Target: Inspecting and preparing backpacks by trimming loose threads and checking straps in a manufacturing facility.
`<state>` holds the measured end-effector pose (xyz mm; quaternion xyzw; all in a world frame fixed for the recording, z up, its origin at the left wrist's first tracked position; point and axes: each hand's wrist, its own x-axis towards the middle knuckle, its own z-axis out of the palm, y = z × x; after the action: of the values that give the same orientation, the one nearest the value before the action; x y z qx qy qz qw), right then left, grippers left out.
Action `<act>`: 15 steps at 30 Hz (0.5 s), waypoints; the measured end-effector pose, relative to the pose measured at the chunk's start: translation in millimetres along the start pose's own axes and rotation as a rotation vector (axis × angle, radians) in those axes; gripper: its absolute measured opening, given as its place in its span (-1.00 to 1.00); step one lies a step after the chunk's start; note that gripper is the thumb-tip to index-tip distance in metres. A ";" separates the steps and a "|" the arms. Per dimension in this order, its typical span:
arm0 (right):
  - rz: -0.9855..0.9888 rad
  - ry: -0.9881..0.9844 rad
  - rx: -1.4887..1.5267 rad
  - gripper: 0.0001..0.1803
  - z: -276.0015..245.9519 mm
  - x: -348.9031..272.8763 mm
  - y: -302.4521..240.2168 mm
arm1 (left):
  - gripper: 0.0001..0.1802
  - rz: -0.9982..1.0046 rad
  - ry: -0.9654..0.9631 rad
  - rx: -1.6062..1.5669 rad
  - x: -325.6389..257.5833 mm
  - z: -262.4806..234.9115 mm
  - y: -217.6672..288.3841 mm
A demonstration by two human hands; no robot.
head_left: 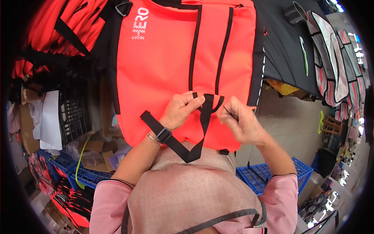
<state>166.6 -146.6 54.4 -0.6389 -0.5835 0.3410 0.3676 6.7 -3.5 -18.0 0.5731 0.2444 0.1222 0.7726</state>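
Observation:
A bright red-orange backpack (156, 74) with black edging lies in front of me, its lower end against my body. Down its right half runs a padded shoulder strap (210, 50) with black piping. My left hand (179, 111) is closed on the lower end of this strap, thumb on top. From there a black webbing strap (204, 126) hangs down and loops back up to a black plastic buckle (164, 135) by my left wrist. Just right of the strap end, my right hand (241, 123) is closed round a small dark pointed tool (230, 112), blurred and mostly hidden by the fingers.
On the dark table to the right are a metal cup (296, 13), a toothbrush (304, 56) and grey bag pieces (329, 58). More red bags (74, 27) are piled far left. Blue crates (304, 175) and a cardboard box (101, 150) stand lower down on both sides.

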 end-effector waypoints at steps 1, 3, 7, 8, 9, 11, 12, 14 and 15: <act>0.083 -0.002 0.330 -0.82 2.9 -7.2 -2.4 | -0.59 0.004 -0.006 0.000 1.2 -1.3 -3.5; 0.182 0.071 0.580 -0.90 -0.7 -14.3 -12.5 | -0.57 0.037 -0.034 0.127 -0.7 -4.4 -6.8; 0.285 0.319 0.387 -0.91 -1.4 -20.8 -8.4 | -0.55 0.046 -0.035 0.176 -1.4 -5.5 -4.2; 0.196 0.383 0.149 -0.87 3.4 -17.4 -10.6 | -0.55 0.053 -0.036 0.209 -1.9 -6.0 -4.0; 0.103 0.435 -0.091 -0.82 7.8 -12.6 -12.2 | -0.55 0.062 -0.031 0.241 -2.4 -5.7 -3.4; 0.028 0.503 -0.155 -0.72 19.3 -8.7 -8.8 | -0.56 0.082 -0.009 0.215 -5.1 1.4 0.7; 0.047 0.520 -0.208 -0.73 22.9 -8.7 -10.7 | -0.58 0.101 0.019 0.191 -7.0 4.5 2.8; 0.104 0.535 -0.277 -0.74 27.5 -11.9 -10.4 | -0.60 0.123 0.047 0.223 -9.3 7.5 5.3; 0.105 0.532 -0.275 -0.74 30.0 -13.2 -12.1 | -0.62 0.145 0.075 0.260 -10.4 8.8 5.4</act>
<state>133.5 -157.0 50.0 -0.7788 -0.4737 0.0979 0.3995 2.9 -13.9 -8.5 0.6795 0.2448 0.1661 0.6714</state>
